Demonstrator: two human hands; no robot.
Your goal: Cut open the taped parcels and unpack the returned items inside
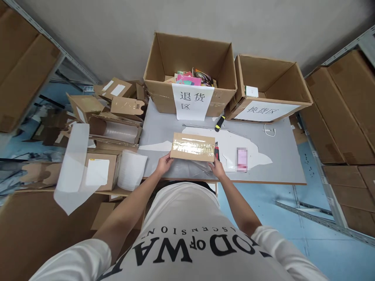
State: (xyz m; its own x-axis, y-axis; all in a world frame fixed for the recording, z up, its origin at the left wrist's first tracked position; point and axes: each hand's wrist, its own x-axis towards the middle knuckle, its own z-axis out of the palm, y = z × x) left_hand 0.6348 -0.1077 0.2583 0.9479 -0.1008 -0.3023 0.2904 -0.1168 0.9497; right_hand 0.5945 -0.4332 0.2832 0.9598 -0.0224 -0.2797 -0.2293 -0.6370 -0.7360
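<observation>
Parcel (192,146), a flat brown cardboard box sealed across its top with glossy clear tape, is held at the near edge of the grey table (287,164). Its left end is gripped by the left hand (164,164), its right near corner by the right hand (217,168), fingers closed on the cardboard. Just right of it a red-and-black utility knife (216,151) is seen. Two open corrugated cartons (190,58) bearing white paper labels are set at the far side.
</observation>
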